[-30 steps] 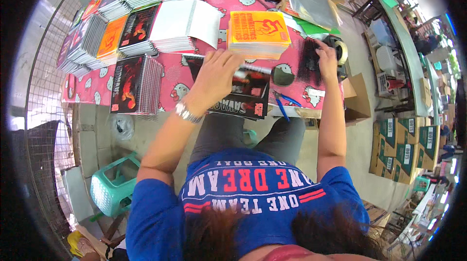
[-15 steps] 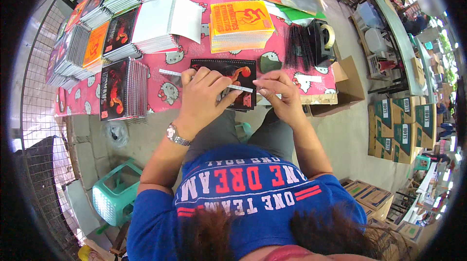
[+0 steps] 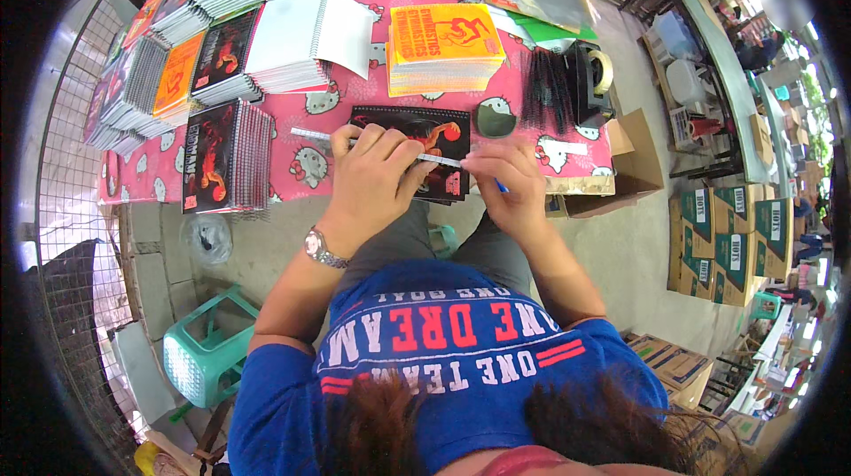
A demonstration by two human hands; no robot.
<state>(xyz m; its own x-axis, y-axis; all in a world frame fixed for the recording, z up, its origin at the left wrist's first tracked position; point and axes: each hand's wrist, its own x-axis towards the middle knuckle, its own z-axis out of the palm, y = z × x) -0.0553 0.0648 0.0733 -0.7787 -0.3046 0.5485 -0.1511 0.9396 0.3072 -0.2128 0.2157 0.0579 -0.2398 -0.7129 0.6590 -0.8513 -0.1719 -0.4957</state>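
The left hand (image 3: 377, 157) grips a white strip (image 3: 439, 159), probably a notebook seen edge-on, above black notebooks (image 3: 427, 130) at the tabletop's (image 3: 292, 111) front edge. The right hand's (image 3: 507, 179) fingers are closed on a blue-handled tool (image 3: 502, 185), mostly hidden, by the strip's right end. A tool slip could scuff that end; a loose left grip could let it twist. A knock from a wrist could push the black notebooks over the front edge. Beyond the right front corner sits an open cardboard box (image 3: 636, 152), contents unseen; stacked cartons (image 3: 733, 245) stand on the floor.
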